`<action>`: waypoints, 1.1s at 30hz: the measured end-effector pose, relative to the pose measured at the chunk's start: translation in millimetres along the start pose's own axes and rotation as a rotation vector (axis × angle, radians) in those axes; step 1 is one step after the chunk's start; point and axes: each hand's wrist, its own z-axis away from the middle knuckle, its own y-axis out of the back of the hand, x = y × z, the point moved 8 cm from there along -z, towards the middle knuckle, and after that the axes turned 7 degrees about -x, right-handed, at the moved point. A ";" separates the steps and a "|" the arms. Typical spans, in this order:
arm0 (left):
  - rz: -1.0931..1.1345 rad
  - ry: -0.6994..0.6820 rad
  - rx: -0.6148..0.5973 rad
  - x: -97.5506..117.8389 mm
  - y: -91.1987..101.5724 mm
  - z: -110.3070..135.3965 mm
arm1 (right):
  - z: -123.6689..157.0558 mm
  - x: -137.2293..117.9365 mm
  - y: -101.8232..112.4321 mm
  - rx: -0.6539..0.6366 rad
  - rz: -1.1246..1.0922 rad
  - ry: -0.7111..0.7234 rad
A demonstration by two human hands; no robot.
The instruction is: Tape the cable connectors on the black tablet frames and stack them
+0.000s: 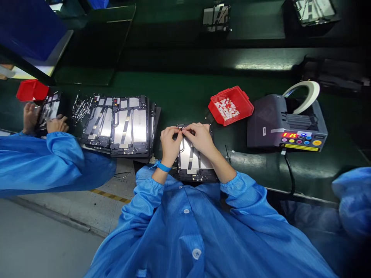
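Note:
A tablet-like device with its innards bare lies on the bench right in front of me, silver plates and dark ribbon cables showing. Both hands meet over its far edge. My left hand, with a blue band at the wrist, has thumb and forefinger pinched together there. From the other side my right hand pinches at the same spot, its fingertips almost touching the left ones. Whatever lies between the fingertips is too small to make out. Beyond my right hand sits a red bin holding many small white pieces.
Stacks of similar opened devices stand to my left, beside a heap of thin metallic strips. A tape dispenser with lit digits is at the right, its cord running off the front edge. At far left a co-worker's hands handle another device.

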 end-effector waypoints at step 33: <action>-0.006 0.089 -0.011 0.5 -5.9 -0.2 | -11.1 -15.5 10.2 -0.039 0.280 0.105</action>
